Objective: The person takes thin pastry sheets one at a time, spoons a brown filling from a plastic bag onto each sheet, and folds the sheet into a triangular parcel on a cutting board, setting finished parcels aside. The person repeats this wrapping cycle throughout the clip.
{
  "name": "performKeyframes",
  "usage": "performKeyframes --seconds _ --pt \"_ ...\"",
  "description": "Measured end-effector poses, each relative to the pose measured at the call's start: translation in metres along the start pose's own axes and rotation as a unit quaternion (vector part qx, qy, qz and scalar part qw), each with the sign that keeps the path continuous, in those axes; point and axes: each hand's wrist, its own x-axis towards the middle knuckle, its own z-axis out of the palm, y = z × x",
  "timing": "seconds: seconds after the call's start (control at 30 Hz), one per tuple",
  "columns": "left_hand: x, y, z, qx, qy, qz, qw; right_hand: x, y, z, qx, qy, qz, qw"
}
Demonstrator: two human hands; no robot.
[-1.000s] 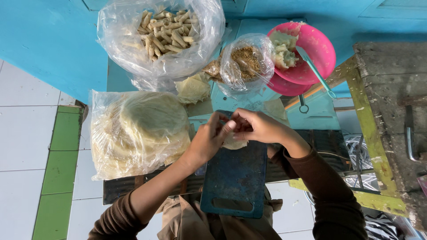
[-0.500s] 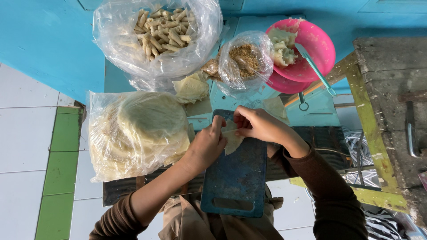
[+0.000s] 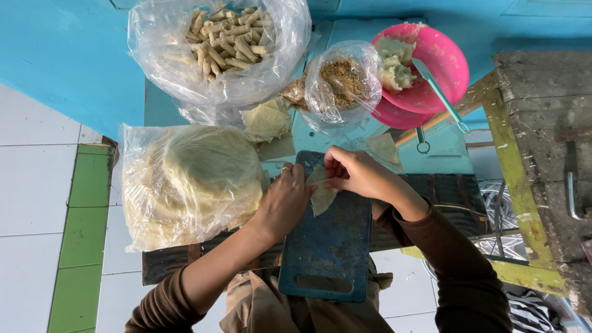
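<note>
Both hands met over the far end of a dark blue rectangular plastic cutting board with a handle slot at its near end. The left hand, a ring on one finger, and the right hand had their fingertips pinched together on one thin, pale yellow pastry wrapper, which lay partly folded on the board, its lower corner pointing toward the person. Whether any filling sat inside the fold was hidden by the fingers.

Part of the board's near edge was lost against the person's lap, and both brown sleeves ran out of the bottom of the view.

Three clear plastic bags stood on the turquoise table. One large bag at the far left held many small rolled pastries, too many and too jumbled to count. One smaller bag held a brown crumbly filling. One wide bag, just left of the left hand, held a stack of round pale wrappers, its number unclear through the wrinkled plastic.

Two pink plastic bowls were nested at the far right, with pale lumps inside and one light green spoon resting across the rim. A few loose wrapper pieces lay between the bags.
</note>
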Motion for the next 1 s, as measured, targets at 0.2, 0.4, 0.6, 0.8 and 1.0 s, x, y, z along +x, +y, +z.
performKeyframes --seconds 0.2,0.4,0.6,0.8,1.0 --pt "-0.001 0.001 0.001 0.014 -0.006 -0.016 1.0 0.0 -0.004 0.003 -0.014 0.007 0.034 0.999" --pt "0.0 0.006 -0.007 -0.047 -0.006 -0.031 0.998 -0.001 -0.002 -0.009 -0.09 0.044 -0.022 0.995" --pt "0.002 0.009 -0.012 -0.097 -0.01 -0.054 0.994 -0.012 0.01 -0.052 -0.082 0.263 -0.038 0.961" --pt "0.0 0.005 -0.009 -0.109 -0.004 -0.038 0.993 -0.014 0.032 -0.093 -0.344 0.433 -0.024 0.833" --pt "0.001 0.005 -0.009 -0.111 -0.007 -0.041 0.993 0.013 0.038 -0.092 -0.412 0.38 0.062 0.826"
